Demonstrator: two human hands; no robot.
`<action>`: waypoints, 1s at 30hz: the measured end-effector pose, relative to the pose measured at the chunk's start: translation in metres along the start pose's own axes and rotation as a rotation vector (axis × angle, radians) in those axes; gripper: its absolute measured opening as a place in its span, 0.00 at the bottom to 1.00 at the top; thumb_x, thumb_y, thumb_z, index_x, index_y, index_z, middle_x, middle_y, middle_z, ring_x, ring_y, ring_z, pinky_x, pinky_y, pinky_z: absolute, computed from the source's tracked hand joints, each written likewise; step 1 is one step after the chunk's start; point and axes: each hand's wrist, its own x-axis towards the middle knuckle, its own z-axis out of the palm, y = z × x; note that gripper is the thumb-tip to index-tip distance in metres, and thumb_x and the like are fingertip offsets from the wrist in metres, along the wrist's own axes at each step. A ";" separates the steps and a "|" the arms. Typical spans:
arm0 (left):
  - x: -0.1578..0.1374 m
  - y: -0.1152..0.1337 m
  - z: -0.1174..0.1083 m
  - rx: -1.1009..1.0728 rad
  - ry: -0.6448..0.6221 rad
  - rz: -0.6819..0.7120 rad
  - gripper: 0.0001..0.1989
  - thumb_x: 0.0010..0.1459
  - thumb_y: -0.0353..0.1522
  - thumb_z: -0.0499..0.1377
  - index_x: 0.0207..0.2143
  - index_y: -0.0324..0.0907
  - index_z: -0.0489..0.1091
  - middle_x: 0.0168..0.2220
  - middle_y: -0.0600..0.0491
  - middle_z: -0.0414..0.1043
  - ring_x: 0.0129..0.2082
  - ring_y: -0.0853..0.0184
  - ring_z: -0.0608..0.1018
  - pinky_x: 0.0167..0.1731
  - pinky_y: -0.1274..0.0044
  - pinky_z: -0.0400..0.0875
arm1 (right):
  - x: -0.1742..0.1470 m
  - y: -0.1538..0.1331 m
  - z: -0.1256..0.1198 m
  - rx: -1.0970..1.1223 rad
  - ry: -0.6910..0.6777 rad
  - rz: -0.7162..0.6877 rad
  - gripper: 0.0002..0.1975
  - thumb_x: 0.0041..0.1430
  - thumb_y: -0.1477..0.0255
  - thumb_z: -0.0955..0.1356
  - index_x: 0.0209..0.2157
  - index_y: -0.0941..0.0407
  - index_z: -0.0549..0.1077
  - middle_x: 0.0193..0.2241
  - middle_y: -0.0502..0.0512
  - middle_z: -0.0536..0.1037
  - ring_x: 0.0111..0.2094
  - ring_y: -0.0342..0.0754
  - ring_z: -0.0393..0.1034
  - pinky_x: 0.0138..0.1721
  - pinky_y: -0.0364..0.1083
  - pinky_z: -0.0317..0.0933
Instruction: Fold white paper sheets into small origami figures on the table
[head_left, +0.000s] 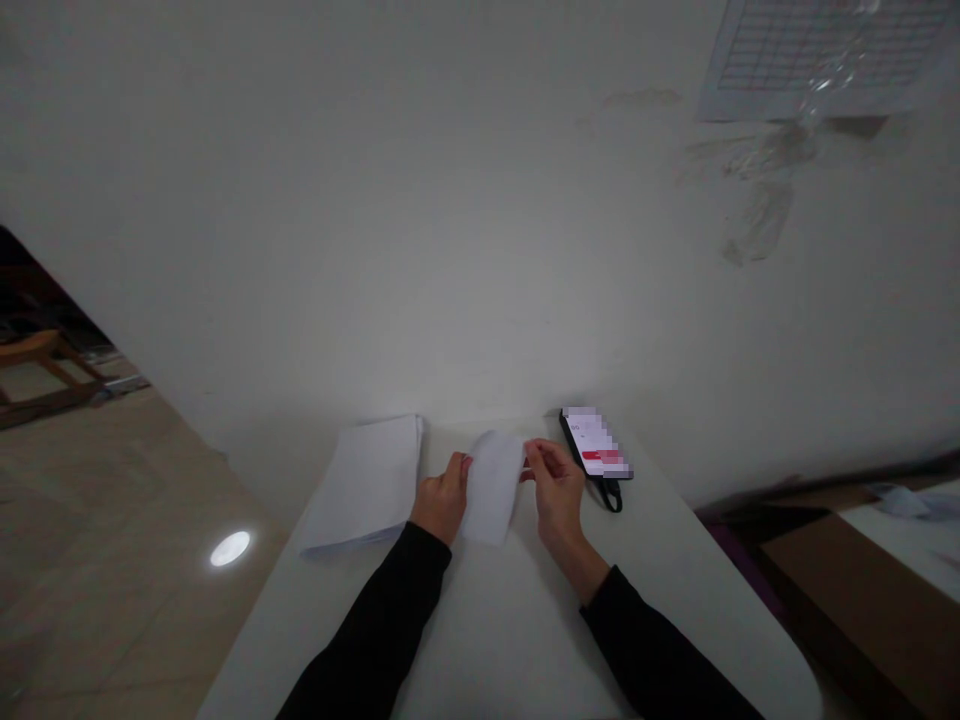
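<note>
**Sheet of white paper point(493, 495) gripped at both side edges**

The sheet is thin, matte and smooth, a narrow upright strip whose top bows into a soft curve and whose lower end tapers toward the table point(510, 630). It stands between the two hands, near the middle of the tabletop; whether its bottom edge touches the surface is hard to tell. The left hand point(441, 500) pinches the left edge near the top, its fingers closed narrowly on the paper. The right hand point(560, 490) holds the upper right corner between thumb and forefinger, the other fingers curled loosely behind.

Beside the left hand lies a flat stack of larger white sheets point(367, 475), its layered edges slightly uneven. Past the right hand, a slim dark phone point(596, 440) shows a lit screen, with a black looped cable point(613, 496) at its near end. The table is pale, plain and round-cornered, set against a smooth grey-white wall point(450, 220) with scuffs and crinkled clear tape point(761, 215). Glossy beige tiles point(142, 560) cover the floor at left.
</note>
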 end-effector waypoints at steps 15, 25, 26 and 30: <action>0.005 -0.012 0.003 0.201 0.109 -0.076 0.26 0.69 0.37 0.36 0.35 0.36 0.71 0.15 0.52 0.67 0.12 0.69 0.69 0.14 0.78 0.53 | -0.022 0.023 0.012 -0.122 -0.388 0.117 0.23 0.52 0.51 0.67 0.22 0.58 0.67 0.17 0.45 0.62 0.20 0.40 0.53 0.22 0.41 0.49; 0.000 -0.001 -0.006 -0.103 0.108 -0.179 0.19 0.66 0.41 0.46 0.38 0.38 0.70 0.17 0.53 0.68 0.15 0.66 0.73 0.18 0.78 0.61 | -0.033 0.006 0.013 -0.166 -0.313 -0.071 0.17 0.62 0.59 0.62 0.24 0.55 0.62 0.22 0.45 0.58 0.24 0.41 0.52 0.25 0.41 0.50; 0.000 0.002 -0.007 -0.164 0.096 -0.189 0.17 0.64 0.42 0.50 0.40 0.39 0.70 0.21 0.51 0.71 0.18 0.66 0.75 0.20 0.77 0.64 | -0.032 0.004 0.013 -0.165 -0.302 -0.081 0.17 0.62 0.60 0.62 0.24 0.56 0.62 0.21 0.45 0.58 0.24 0.41 0.52 0.25 0.41 0.51; 0.002 0.014 -0.013 -0.328 0.065 -0.299 0.19 0.53 0.45 0.62 0.43 0.44 0.69 0.36 0.48 0.76 0.30 0.62 0.80 0.28 0.74 0.72 | -0.024 0.002 0.010 -0.177 -0.303 -0.114 0.16 0.61 0.61 0.63 0.24 0.56 0.64 0.21 0.45 0.60 0.24 0.41 0.54 0.26 0.40 0.52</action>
